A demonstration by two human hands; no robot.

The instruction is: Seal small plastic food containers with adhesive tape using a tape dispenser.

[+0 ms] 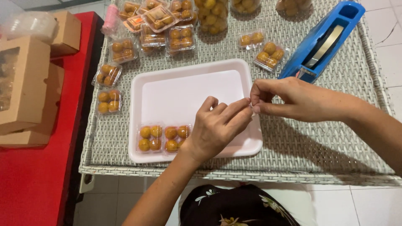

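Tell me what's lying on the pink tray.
Two clear packs of golden balls sit on the pink tray. The left hand covers the right pack's edge and some tray.

The single head-worn camera looked steeply down, from close above, at a wicker table [318,146] and both forearms.

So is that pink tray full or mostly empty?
Mostly empty: the pink tray holds only two clear packs of yellow balls at its near left corner.
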